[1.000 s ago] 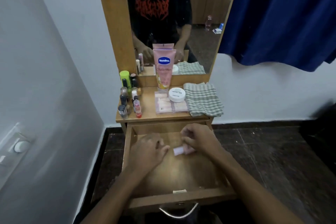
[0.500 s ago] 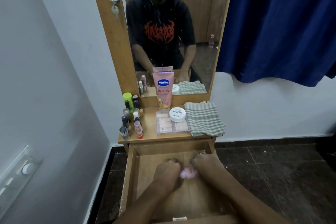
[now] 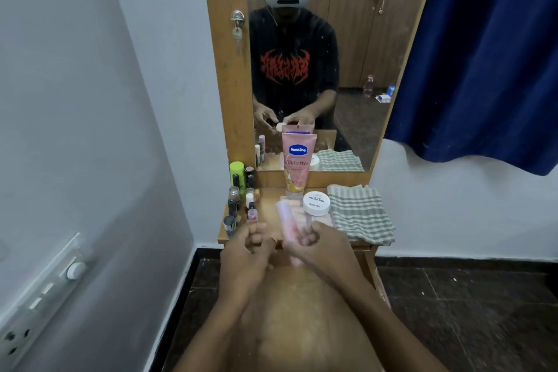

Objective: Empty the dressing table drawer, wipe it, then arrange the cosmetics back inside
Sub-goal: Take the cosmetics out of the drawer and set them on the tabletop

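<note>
Pink tube (image 3: pixel 288 229) in right hand (image 3: pixel 317 246), above open drawer (image 3: pixel 302 326).

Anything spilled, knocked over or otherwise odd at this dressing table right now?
Nothing looks spilled or toppled. The small bottles, Vaseline tube and white jar stand upright, and the checked cloth lies folded. Only the drawer floor shows pale, speckled marks. The right hand grips a pink bottle.
</note>
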